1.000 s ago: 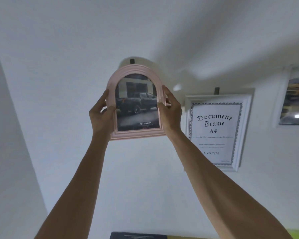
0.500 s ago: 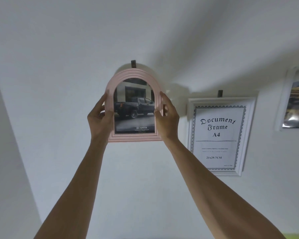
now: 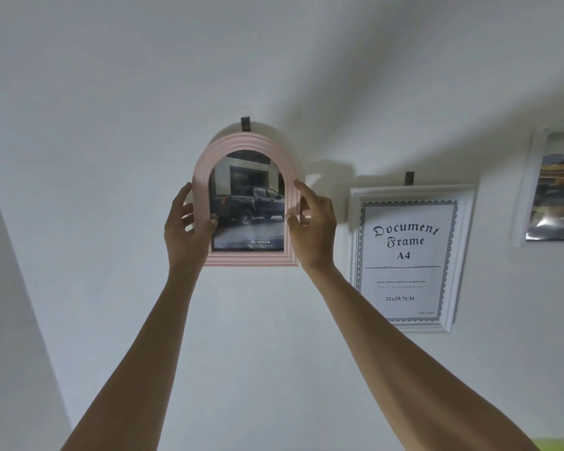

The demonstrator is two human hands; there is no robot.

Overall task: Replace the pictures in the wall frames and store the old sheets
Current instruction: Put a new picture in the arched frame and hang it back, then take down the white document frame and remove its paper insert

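pink arched frame (image 3: 205, 203) gripped between left hand (image 3: 186, 236), right hand (image 3: 313, 229)

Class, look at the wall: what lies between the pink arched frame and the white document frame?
In the head view, the right hand gripping the pink arched frame fills part of the gap; beyond it, only bare wall reaches the white document frame.

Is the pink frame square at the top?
No, the pink frame has a rounded arch top, held at its sides by the left hand and right hand.
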